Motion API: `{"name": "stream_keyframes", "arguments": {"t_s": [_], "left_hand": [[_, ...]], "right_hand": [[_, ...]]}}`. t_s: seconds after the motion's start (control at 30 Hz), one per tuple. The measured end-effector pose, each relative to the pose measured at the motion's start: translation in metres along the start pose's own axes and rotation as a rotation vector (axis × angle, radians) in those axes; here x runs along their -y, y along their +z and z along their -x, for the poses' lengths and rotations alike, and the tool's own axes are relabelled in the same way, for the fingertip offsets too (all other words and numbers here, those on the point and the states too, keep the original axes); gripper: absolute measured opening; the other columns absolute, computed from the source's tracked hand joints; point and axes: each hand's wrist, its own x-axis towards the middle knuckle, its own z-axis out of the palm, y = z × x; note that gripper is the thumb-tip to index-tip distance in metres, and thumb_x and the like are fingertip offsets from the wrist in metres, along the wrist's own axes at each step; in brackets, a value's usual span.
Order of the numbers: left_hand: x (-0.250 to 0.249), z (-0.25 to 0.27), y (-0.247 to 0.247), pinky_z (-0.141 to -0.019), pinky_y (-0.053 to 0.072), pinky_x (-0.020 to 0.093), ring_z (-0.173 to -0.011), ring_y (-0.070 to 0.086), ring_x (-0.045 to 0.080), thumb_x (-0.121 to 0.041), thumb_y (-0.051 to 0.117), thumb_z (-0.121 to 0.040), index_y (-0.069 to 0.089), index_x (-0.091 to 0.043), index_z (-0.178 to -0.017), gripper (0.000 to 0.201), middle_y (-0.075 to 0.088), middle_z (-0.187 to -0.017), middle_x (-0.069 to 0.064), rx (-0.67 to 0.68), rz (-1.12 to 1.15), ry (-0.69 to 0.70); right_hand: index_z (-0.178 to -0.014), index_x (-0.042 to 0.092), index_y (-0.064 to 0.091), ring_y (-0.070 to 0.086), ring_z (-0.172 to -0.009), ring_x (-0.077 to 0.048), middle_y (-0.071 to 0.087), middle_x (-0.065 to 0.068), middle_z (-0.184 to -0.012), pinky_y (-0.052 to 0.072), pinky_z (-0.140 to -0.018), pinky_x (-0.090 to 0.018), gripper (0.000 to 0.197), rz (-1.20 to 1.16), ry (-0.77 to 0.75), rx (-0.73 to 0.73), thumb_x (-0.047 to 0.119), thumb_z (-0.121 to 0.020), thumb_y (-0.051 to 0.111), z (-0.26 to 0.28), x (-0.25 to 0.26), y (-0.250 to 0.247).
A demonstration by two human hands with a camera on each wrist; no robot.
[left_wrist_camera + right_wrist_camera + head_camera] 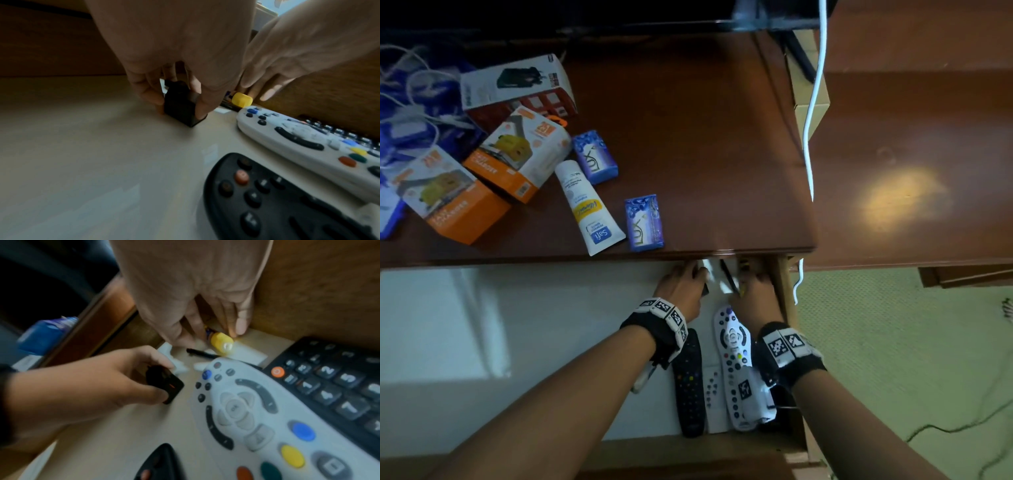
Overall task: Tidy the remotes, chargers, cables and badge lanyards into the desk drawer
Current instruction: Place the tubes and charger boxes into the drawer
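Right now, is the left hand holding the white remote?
No. The left hand grips a small black block that looks like a charger, while the white remote lies untouched beside it in the drawer.

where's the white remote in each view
Head: white remote lies lengthwise in the drawer, bottom centre, by the right wrist.
Left wrist: white remote at right, slanting to the right edge, above the black remote.
Right wrist: white remote fills centre to lower right, beside a black keypad remote.
Shared landmark: the yellow cap just past its top end, at the right hand.
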Motion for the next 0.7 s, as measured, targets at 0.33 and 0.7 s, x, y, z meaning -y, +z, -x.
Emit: {"name": "stream_keyframes", "arguments": {"t_s": [0.33,0.7], "left_hand": [[-0.018,-0.009,-0.001,-0.100,0.040,0.044,-0.127,0.039,0.039,-0.059,0.061,-0.080,0.017,-0.019,-0.147,0.089,0.024,-0.150,0.017,0.061,0.223,-0.387],[-0.044,-0.052,0.008,-0.093,0.048,0.036,-0.114,0.055,0.031,-0.053,0.061,-0.083,0.056,-0.015,-0.123,0.056,0.054,-0.130,0.012,0.125,0.271,-0.313]], "right_hand": [[-0.110,0.010,0.053,0.039,-0.097,-0.015,0.048,-0.003,-0.105,0.032,-0.082,-0.022,0.030,-0.171,0.041,-0.559,0.017,-0.083,0.064,0.053,-0.019,-0.047],[-0.089,0.012,0.043,0.052,-0.060,-0.020,0.051,-0.003,-0.069,0.035,-0.052,-0.027,0.007,-0.264,0.135,-0.155,0.012,-0.089,0.050,0.027,-0.044,-0.036]]}}
